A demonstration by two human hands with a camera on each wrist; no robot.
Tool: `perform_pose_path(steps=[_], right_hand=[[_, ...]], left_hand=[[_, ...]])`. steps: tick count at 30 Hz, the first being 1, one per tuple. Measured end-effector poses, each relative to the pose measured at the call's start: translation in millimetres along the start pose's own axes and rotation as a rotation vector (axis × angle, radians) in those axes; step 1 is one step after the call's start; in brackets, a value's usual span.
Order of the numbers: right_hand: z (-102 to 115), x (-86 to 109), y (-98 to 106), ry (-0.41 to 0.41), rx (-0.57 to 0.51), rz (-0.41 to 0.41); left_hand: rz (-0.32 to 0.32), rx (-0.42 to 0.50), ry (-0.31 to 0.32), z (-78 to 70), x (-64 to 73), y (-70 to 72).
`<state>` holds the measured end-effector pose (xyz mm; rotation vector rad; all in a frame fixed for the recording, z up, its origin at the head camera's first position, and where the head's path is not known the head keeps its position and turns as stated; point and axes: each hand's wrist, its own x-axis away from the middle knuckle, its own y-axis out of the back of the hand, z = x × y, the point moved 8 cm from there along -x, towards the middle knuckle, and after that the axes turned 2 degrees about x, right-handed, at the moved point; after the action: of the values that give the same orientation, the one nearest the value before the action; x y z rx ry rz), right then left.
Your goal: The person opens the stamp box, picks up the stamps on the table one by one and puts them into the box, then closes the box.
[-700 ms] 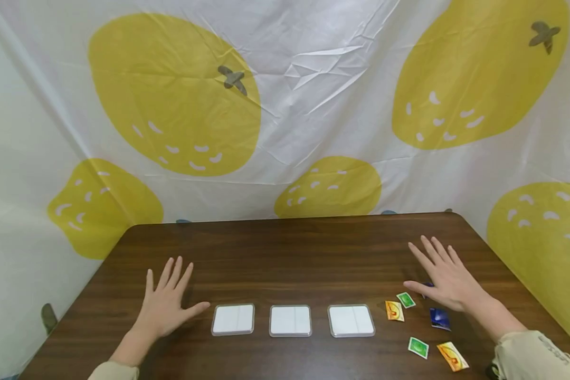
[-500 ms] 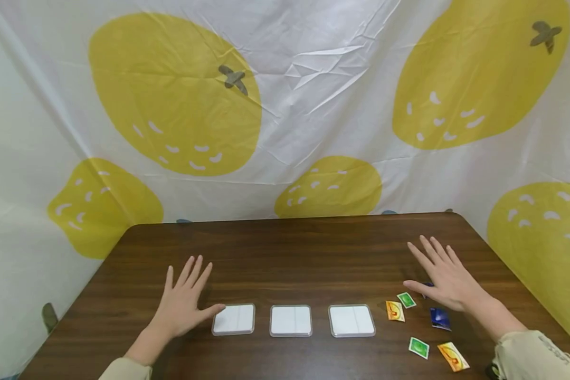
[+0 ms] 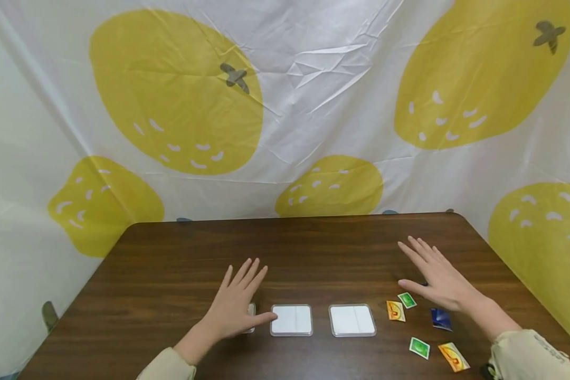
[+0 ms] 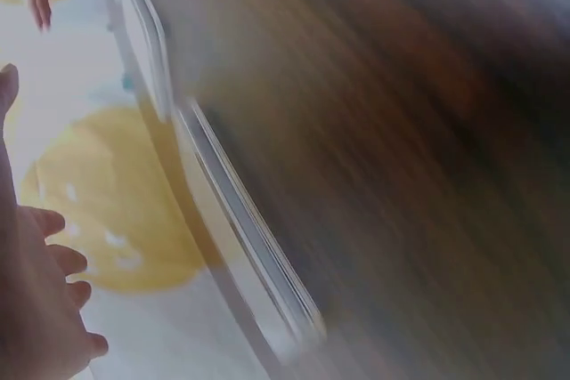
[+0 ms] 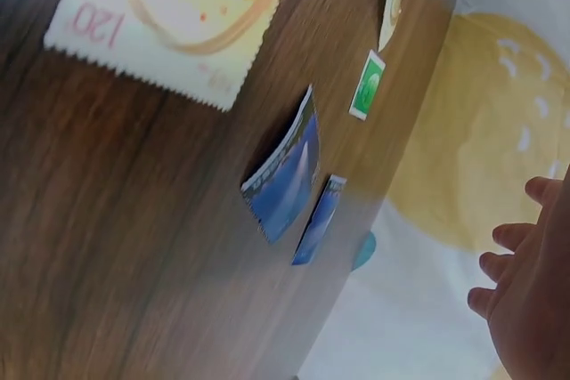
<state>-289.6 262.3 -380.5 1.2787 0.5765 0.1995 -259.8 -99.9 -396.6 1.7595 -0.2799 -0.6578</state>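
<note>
My fingers are straight and spread on both sides, gripping nothing: the left hand (image 3: 233, 310) hovers over the left flat, clear-rimmed white case (image 3: 252, 310), the right hand (image 3: 439, 281) near small perforated green, orange and blue paper stamps (image 3: 419, 348). I'd lift my left thumb well clear of the middle white case (image 3: 292, 321); a brush might nudge it.

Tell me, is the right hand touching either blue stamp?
Apart: the right wrist view shows the right hand clear of both blue stamps, with table and cloth visible between.
</note>
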Motion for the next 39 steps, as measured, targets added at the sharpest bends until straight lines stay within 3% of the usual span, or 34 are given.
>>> perform_pose_path(steps=[8,19,29,39], right_hand=[[7,-2.7,-2,0.006,-0.089,0.0],[25,-1.3,-3,0.042,-0.259,-0.046],[45,3.0,-11,0.079,-0.357,-0.074],[72,8.6,-31,0.09,-0.674,0.02]], left_hand=[[0.061,0.079,-0.046,-38.5,-14.9,-17.0],[0.149,0.161,-0.1,-72.9,-36.1,-40.8],[0.173,0.2,-0.089,-87.4,-45.5,-54.7],[0.211,0.199,-0.038,-91.3,-53.4,-62.7]])
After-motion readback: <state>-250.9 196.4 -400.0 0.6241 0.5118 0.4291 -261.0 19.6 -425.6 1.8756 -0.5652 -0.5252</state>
